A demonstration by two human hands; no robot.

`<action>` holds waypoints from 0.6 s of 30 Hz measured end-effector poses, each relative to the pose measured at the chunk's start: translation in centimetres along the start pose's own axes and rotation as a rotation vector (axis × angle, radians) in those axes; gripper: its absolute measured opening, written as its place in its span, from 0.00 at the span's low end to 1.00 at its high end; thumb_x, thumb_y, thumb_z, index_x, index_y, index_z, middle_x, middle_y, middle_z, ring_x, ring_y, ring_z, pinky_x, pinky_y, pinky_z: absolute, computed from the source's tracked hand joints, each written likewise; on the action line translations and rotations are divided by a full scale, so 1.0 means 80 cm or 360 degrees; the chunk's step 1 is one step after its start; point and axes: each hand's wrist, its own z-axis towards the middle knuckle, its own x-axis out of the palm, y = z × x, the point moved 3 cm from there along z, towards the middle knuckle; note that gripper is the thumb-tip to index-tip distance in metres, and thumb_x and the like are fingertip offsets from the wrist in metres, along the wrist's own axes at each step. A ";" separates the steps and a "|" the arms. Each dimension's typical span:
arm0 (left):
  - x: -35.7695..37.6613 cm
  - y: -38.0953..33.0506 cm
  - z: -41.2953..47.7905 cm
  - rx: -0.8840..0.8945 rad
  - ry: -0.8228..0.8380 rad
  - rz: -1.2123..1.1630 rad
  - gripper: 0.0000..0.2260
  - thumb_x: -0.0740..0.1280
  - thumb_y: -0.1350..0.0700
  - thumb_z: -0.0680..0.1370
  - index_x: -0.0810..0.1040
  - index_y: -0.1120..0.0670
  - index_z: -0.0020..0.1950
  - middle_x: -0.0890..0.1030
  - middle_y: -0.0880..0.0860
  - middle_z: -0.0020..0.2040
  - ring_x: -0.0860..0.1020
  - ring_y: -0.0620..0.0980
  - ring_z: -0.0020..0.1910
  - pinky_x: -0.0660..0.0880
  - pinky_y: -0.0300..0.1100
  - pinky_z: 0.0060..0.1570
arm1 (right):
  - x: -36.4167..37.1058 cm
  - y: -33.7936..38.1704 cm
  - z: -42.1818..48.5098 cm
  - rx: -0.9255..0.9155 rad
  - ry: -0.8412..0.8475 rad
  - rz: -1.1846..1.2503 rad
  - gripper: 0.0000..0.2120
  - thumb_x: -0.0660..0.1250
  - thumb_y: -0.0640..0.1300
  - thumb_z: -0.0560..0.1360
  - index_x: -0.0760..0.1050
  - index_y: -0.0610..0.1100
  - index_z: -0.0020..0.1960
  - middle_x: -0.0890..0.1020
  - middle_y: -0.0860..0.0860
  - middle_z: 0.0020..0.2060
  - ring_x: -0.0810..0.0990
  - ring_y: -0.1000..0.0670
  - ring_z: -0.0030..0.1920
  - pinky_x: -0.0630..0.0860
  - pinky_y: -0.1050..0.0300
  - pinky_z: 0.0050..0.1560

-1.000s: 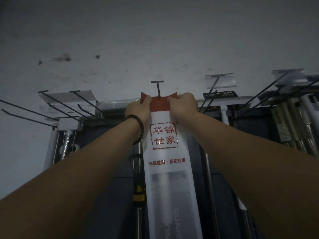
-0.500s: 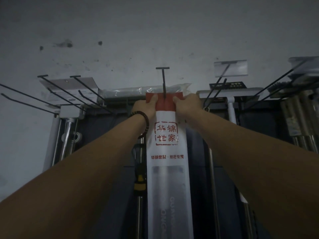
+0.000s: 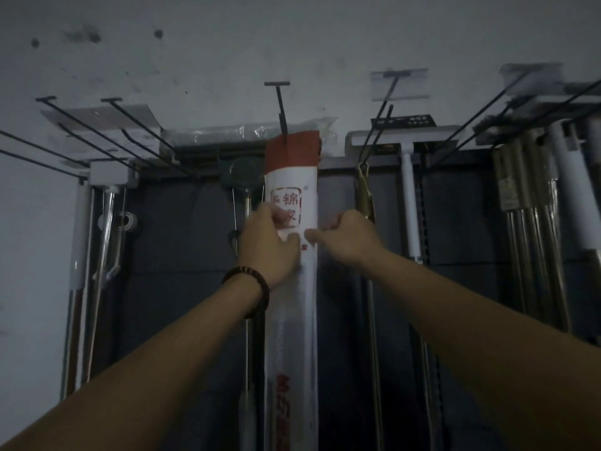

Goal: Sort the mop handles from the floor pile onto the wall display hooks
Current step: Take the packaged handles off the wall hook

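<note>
A long white mop-handle package (image 3: pixel 292 320) with a red top flap and red printed characters hangs from the centre wall hook (image 3: pixel 281 115), the hook passing through the flap. My left hand (image 3: pixel 270 245), with a dark bead bracelet on the wrist, grips the package's left side just below the printed seal. My right hand (image 3: pixel 344 239) pinches the package's right edge at the same height, thumb pointing left. Both hands sit well below the hook.
Black wire hooks (image 3: pixel 107 135) jut out at left and more hooks (image 3: pixel 507 118) at right. Hanging handles: chrome poles (image 3: pixel 97 255) left, a white mop (image 3: pixel 409 196) right of centre, brass-coloured poles (image 3: pixel 533 242) far right. A dark panel backs the display.
The package's red flap went onto the centre hook and now hangs there. Both hands slid down from the flap to the printed seal area.
</note>
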 end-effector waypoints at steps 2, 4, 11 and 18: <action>0.012 0.008 -0.045 -0.0031 0.0173 -0.0079 0.12 0.73 0.60 0.76 0.74 0.50 0.55 0.77 0.51 0.60 0.80 0.50 0.55 0.81 0.39 0.48 | 0.011 -0.029 -0.034 0.0076 0.0078 0.0095 0.13 0.78 0.48 0.75 0.80 0.43 0.37 0.84 0.48 0.33 0.82 0.53 0.34 0.80 0.54 0.36; 0.019 0.015 -0.096 -0.0023 0.0240 -0.0111 0.09 0.72 0.59 0.77 0.75 0.49 0.53 0.78 0.51 0.55 0.80 0.48 0.51 0.80 0.41 0.48 | 0.023 -0.064 -0.072 0.0136 0.0083 0.0204 0.11 0.78 0.48 0.75 0.82 0.43 0.41 0.83 0.51 0.33 0.81 0.56 0.32 0.77 0.60 0.34; 0.062 0.060 -0.297 -0.0351 0.0642 -0.0343 0.06 0.70 0.48 0.75 0.77 0.42 0.51 0.79 0.41 0.51 0.78 0.40 0.50 0.74 0.27 0.46 | 0.065 -0.221 -0.249 0.0374 0.0160 0.0253 0.05 0.77 0.45 0.76 0.85 0.45 0.43 0.86 0.52 0.34 0.81 0.60 0.33 0.74 0.70 0.33; 0.118 0.131 -0.488 -0.0994 0.1082 -0.0387 0.06 0.68 0.56 0.82 0.78 0.51 0.58 0.81 0.47 0.55 0.80 0.48 0.57 0.78 0.50 0.62 | 0.094 -0.355 -0.425 0.0811 0.0407 0.0307 0.08 0.75 0.44 0.79 0.84 0.45 0.41 0.87 0.51 0.36 0.84 0.54 0.39 0.77 0.62 0.41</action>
